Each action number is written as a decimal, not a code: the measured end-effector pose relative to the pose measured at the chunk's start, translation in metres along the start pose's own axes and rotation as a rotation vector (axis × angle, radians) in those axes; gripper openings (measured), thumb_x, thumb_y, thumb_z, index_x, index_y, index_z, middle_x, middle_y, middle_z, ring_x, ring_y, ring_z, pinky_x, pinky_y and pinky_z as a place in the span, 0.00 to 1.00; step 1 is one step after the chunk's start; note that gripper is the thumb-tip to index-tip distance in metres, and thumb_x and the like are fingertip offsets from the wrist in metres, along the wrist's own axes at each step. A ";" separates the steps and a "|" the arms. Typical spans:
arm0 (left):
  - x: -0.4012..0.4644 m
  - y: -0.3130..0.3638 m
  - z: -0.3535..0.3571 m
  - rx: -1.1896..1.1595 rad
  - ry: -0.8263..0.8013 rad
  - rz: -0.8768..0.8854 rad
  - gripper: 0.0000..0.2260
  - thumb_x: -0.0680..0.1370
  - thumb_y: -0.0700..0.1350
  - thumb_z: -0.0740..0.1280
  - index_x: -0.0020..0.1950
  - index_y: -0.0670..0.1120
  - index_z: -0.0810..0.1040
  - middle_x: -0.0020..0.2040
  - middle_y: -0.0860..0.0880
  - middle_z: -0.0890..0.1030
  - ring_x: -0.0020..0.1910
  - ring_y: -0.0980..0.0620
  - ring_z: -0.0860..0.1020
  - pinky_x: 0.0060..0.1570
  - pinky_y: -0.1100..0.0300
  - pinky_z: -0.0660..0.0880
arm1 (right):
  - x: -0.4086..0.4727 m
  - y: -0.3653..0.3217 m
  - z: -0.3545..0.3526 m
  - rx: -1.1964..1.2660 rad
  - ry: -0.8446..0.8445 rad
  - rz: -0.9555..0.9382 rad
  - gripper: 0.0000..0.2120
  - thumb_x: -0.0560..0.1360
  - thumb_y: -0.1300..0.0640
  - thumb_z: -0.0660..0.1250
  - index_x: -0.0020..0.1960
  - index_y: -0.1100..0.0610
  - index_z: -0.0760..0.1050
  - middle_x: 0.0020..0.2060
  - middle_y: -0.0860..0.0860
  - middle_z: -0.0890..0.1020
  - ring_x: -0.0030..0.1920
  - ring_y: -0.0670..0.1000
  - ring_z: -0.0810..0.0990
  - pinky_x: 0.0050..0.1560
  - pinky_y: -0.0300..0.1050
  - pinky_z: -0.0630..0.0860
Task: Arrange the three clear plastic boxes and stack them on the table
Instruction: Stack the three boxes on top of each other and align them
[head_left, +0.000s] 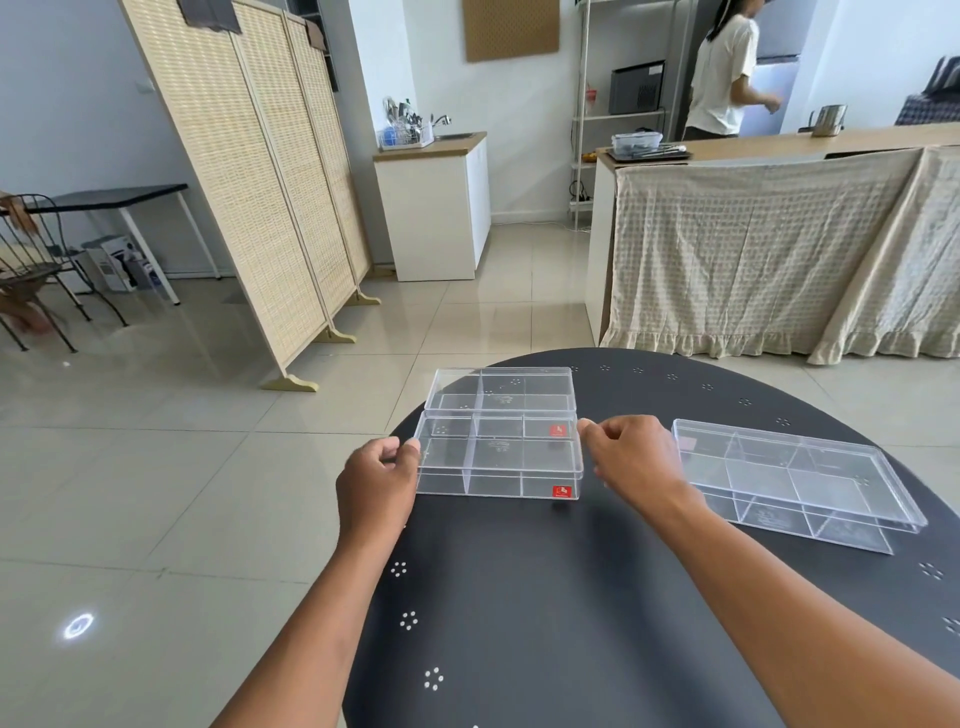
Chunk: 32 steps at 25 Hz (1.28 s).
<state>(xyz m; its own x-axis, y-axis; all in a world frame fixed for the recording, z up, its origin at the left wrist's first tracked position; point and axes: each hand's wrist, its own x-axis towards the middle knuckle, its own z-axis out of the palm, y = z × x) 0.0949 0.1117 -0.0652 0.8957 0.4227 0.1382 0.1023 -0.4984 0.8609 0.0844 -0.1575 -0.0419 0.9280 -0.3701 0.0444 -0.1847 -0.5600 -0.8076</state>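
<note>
Three clear plastic divider boxes lie on a round black table (545, 597). The far box (501, 389) sits at the table's far-left edge. Directly in front of it, touching or nearly touching, is the near box (498, 462), which has red stickers. My left hand (382, 475) grips its left end and my right hand (631, 457) pinches its right end. I cannot tell whether this box rests on the table or is slightly lifted. The third box (789, 480) lies apart on the right, turned at an angle, beyond my right wrist.
The table's left edge runs just beside my left hand, with tiled floor (182, 467) below. A folding wicker screen (249, 197) stands at the left, a cloth-draped counter (753, 249) behind the table, and a person (727, 73) stands far back.
</note>
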 end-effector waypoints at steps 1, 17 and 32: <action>-0.007 0.006 -0.001 0.011 0.062 0.051 0.11 0.78 0.50 0.68 0.53 0.45 0.85 0.48 0.50 0.86 0.45 0.51 0.81 0.42 0.62 0.72 | -0.004 -0.001 -0.010 0.003 0.020 -0.024 0.26 0.79 0.46 0.66 0.39 0.70 0.79 0.35 0.66 0.84 0.34 0.60 0.78 0.41 0.47 0.79; -0.148 0.123 0.135 -0.040 -0.409 0.253 0.09 0.77 0.47 0.70 0.52 0.46 0.87 0.43 0.55 0.85 0.45 0.56 0.82 0.47 0.64 0.75 | -0.023 0.118 -0.210 -0.007 0.373 0.153 0.13 0.77 0.49 0.70 0.46 0.58 0.85 0.40 0.55 0.86 0.49 0.59 0.81 0.51 0.49 0.75; -0.158 0.128 0.177 -0.122 -0.459 -0.099 0.12 0.76 0.50 0.71 0.38 0.44 0.80 0.34 0.47 0.84 0.36 0.43 0.88 0.42 0.44 0.86 | -0.043 0.140 -0.222 -0.248 -0.138 0.230 0.56 0.60 0.38 0.81 0.79 0.57 0.62 0.73 0.58 0.72 0.73 0.60 0.72 0.72 0.56 0.71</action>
<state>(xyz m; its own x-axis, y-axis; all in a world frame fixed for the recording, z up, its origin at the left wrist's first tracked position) 0.0427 -0.1531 -0.0632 0.9854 0.0720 -0.1543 0.1700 -0.3684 0.9140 -0.0531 -0.3847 -0.0258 0.8850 -0.4128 -0.2152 -0.4505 -0.6427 -0.6196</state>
